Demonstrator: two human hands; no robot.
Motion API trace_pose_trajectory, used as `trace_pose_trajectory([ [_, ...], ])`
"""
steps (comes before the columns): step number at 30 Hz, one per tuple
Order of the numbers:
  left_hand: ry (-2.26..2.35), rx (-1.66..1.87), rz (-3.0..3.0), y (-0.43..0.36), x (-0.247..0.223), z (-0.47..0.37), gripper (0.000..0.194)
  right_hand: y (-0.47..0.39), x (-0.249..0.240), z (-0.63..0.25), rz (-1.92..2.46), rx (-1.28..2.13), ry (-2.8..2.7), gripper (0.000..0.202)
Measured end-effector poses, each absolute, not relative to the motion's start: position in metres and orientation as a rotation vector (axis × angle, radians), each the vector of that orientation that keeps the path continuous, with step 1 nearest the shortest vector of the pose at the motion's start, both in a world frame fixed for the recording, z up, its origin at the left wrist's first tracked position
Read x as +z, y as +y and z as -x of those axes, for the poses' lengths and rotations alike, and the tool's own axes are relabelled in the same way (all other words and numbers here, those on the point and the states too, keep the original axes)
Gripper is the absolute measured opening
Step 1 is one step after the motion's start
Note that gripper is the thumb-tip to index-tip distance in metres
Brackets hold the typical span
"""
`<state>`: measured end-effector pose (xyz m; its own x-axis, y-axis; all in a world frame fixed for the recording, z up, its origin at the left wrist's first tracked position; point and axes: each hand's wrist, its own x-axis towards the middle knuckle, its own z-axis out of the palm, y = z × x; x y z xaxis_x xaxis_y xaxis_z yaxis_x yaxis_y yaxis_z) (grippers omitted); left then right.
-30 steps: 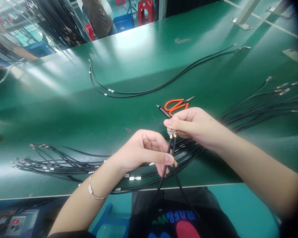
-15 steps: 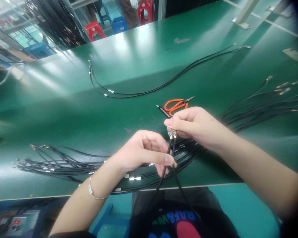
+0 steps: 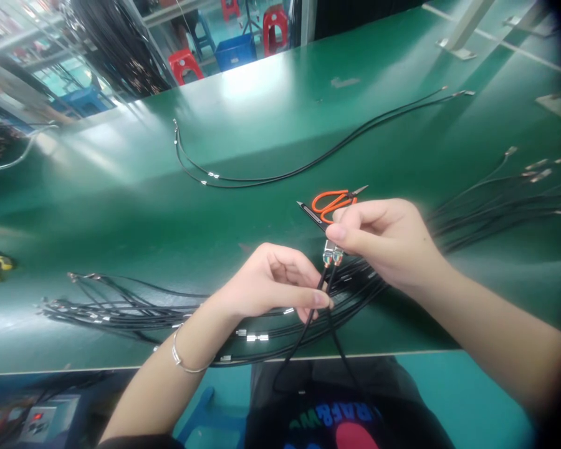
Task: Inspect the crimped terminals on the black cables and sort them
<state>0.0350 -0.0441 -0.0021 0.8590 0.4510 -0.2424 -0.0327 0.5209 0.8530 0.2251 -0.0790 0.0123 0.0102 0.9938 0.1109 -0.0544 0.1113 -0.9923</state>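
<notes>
Right hand (image 3: 387,240) on connectors (image 3: 329,251); metal (probably).

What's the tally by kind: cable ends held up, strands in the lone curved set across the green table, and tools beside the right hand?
Held cable ends: 2
Strands in the curved set: 2
Orange-handled scissors: 1
Slim pointed tool, partly hidden: 1
Total: 6

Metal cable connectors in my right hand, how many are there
2: the left connector and, close beside it, the right connector, both pinched at their upper ends by the right hand. Any others behind that hand would be hidden.
</notes>
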Motion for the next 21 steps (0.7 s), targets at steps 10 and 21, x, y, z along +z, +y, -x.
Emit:
trace_pose_trajectory([
  [10, 0.461, 0.315, -0.996, -0.0455, -0.0015, -0.0346, 0.014, -0.0799, 0.0094, -0.2259, 1.088, 1.146, -1.216, 0.044],
  [21, 0.471, 0.328, -1.012, -0.046, -0.0019, -0.033, 0.013, -0.0793, 0.0101, -0.2267, 1.124, 1.158, -1.19, 0.045],
])
